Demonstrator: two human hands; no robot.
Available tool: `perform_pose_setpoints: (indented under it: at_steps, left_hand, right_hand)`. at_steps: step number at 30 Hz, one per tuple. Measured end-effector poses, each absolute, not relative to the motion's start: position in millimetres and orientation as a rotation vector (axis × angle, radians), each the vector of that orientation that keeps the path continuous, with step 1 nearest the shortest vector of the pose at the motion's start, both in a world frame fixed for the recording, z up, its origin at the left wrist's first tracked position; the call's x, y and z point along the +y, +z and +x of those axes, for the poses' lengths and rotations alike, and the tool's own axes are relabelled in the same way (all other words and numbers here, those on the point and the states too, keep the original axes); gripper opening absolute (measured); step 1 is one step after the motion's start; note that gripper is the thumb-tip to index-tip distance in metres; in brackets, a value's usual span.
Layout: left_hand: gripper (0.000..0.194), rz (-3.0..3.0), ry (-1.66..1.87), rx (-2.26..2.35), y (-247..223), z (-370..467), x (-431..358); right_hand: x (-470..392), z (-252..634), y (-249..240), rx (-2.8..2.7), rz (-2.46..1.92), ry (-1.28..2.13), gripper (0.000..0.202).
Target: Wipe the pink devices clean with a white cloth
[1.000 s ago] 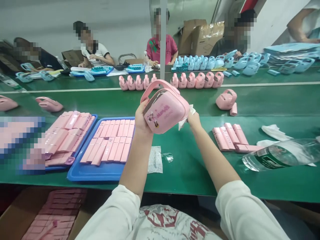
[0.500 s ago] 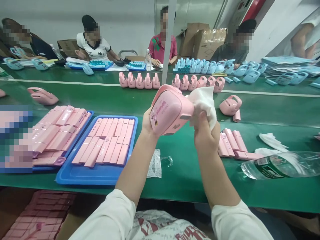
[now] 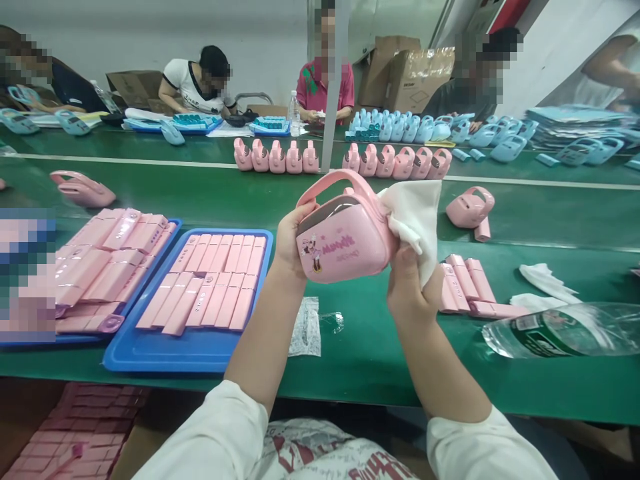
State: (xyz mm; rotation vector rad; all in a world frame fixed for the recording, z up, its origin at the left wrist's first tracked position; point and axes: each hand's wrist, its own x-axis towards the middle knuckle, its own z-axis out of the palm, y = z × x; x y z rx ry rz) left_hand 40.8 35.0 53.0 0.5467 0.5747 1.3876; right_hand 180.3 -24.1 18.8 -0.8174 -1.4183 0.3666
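Observation:
Above the green bench, my left hand (image 3: 291, 243) is closed around the left end of a pink plastic case with a carry handle (image 3: 345, 243). A Minnie print shows on its front, and a dark panel lies under the handle. My right hand (image 3: 413, 287) pinches a white cloth (image 3: 417, 207) against the case's right end; some of its fingers are hidden behind cloth and case. On the bench below lies a small printed packet (image 3: 306, 327) with a scrap of clear film (image 3: 333, 323) beside it.
A blue tray (image 3: 165, 357) of pink bars stands left, beside another piled tray. At right are pink bars (image 3: 457, 287), white cloths (image 3: 547, 280), a lying plastic bottle (image 3: 555, 330) and another pink case (image 3: 470, 208). Pink cases (image 3: 277, 157) line the back; co-workers sit across.
The case has turned so its printed front and dark top panel face me more. Both hands still hold case and cloth. The co-worker in the white shirt has leaned down.

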Motion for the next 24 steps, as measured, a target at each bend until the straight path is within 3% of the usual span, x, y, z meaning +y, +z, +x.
perform_pose_setpoints:
  at_steps: [4,12,20,24]
  left_hand:
    - [0.026,0.652,1.444,0.583,59,41,26]
    - [0.008,1.053,1.703,0.664,63,40,4]
    - [0.016,1.075,1.360,0.514,76,33,-9]
    - [0.014,0.970,1.317,0.541,77,41,-14]
  right_hand:
    - [-27,183,24,-1.397,-0.742,0.241,0.032]
    - [-20,192,30,-1.549,-0.980,0.134,0.037]
    - [5,195,13,-1.328,-0.926,0.310,0.037]
    - [3,198,17,-1.471,-0.925,0.190,0.036]
